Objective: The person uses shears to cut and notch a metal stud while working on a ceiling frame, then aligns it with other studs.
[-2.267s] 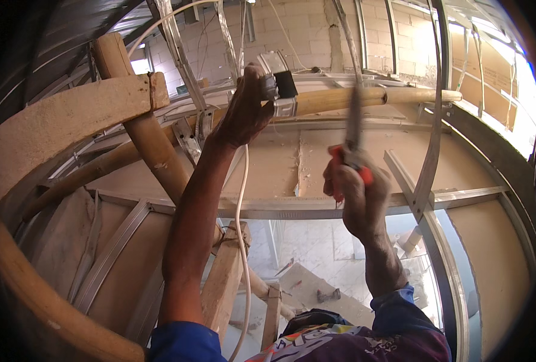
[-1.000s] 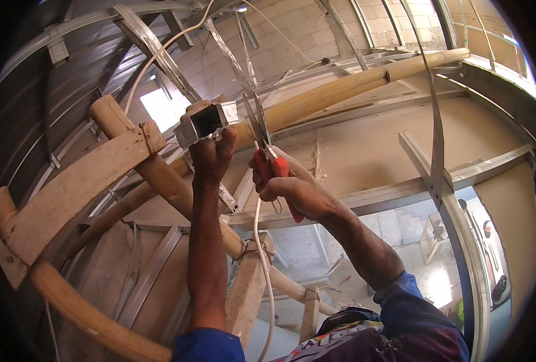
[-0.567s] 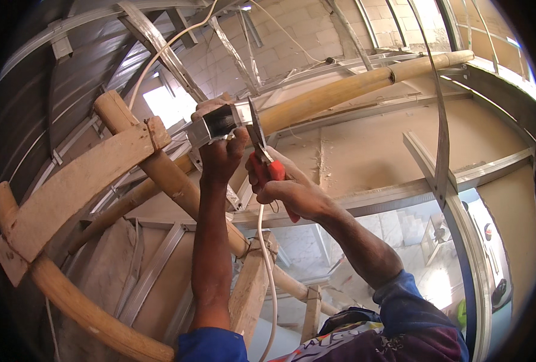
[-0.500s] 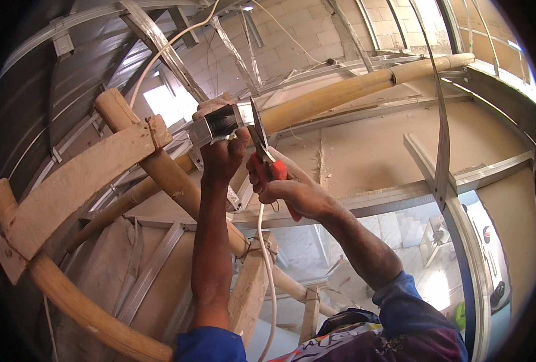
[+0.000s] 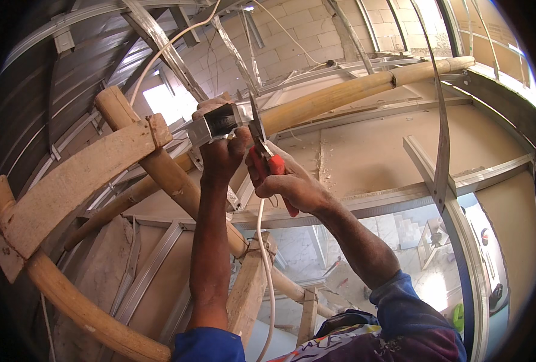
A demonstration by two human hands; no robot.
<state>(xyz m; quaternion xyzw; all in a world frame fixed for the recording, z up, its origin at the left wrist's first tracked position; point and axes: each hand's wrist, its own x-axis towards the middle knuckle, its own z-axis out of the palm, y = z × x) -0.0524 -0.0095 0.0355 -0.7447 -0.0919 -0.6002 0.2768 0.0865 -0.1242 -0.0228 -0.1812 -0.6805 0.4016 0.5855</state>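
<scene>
My left hand (image 5: pixel 220 158) is closed around a silver metal channel (image 5: pixel 200 130), whose open, dark end faces me. Some of its fingers are hidden behind the metal. Just to the right, my right hand (image 5: pixel 298 184) grips a pair of tin snips (image 5: pixel 274 164) by the red handles. The blades point upward and lie against the right side of the channel's end, beside my left thumb. Whether metal sits between the blades is too small to tell.
A bamboo pole (image 5: pixel 340 93) runs behind the channel to the upper right. Lashed bamboo and a wooden plank (image 5: pixel 81 181) stand at left. A white cable (image 5: pixel 268 283) hangs below my hands. A bent metal strip (image 5: pixel 441 133) hangs at right. A lower floor (image 5: pixel 400 253) shows through an opening.
My right hand and the snips have shifted slightly up and to the left, and the handles look a little closer together. My left hand and the channel have barely moved.
</scene>
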